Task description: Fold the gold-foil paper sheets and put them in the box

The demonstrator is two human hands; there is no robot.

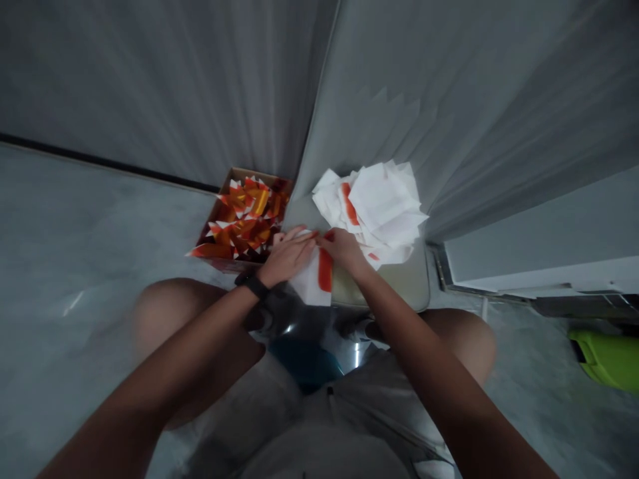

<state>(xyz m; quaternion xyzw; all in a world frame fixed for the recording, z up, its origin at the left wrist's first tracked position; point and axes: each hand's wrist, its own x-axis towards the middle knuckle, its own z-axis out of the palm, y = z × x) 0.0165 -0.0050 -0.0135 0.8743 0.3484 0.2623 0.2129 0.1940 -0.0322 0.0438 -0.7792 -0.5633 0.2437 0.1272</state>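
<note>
My left hand (pixel 288 256) and my right hand (pixel 342 247) meet over a white paper sheet (pixel 308 283) with a red-orange strip (pixel 325 269) along one side, and both seem to hold its upper edge. A black watch (pixel 252 285) circles my left wrist. Just left of my left hand is a shallow cardboard box (pixel 217 211) filled with several orange, yellow and white triangular pieces (pixel 244 219). A loose pile of white paper sheets (pixel 377 209), some marked with red-orange, lies beyond my right hand.
The pile rests on a pale seat or stool (pixel 394 283) in front of grey fabric drapes (pixel 449 113). My knees (pixel 449 339) and a teal object (pixel 304 362) lie below my arms. A grey floor (pixel 74 266) spreads left. A bright green object (pixel 606 359) sits at the right edge.
</note>
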